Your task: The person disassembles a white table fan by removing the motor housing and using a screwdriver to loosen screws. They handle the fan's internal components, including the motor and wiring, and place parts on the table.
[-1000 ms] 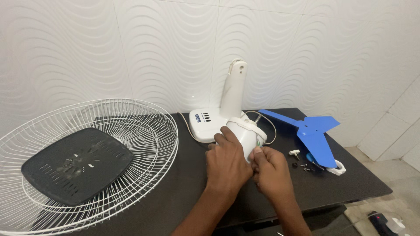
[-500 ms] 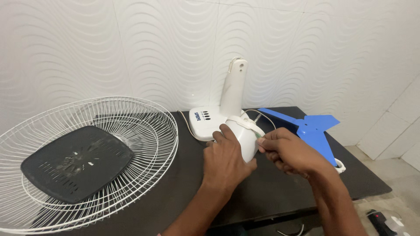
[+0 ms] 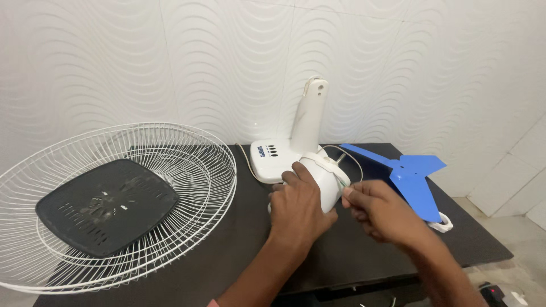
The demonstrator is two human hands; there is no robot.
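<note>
White wavy wall tiles are backing a dark desk (image 3: 227,250), where a white wire fan guard (image 3: 114,204) with a black centre plate is overhanging the left edge. Near the desk's middle, the left hand (image 3: 298,207) is clamping the white motor housing (image 3: 324,179), its neck rising toward the back edge. Just right, the right hand (image 3: 378,213) is pinching closed at the housing's front, with a blue fan blade (image 3: 412,176) lying toward the right edge.

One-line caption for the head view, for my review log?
Left hand steadies a white fan motor housing on a dark table while the right hand pinches at its front; wire guard left, blue blade right.
</note>
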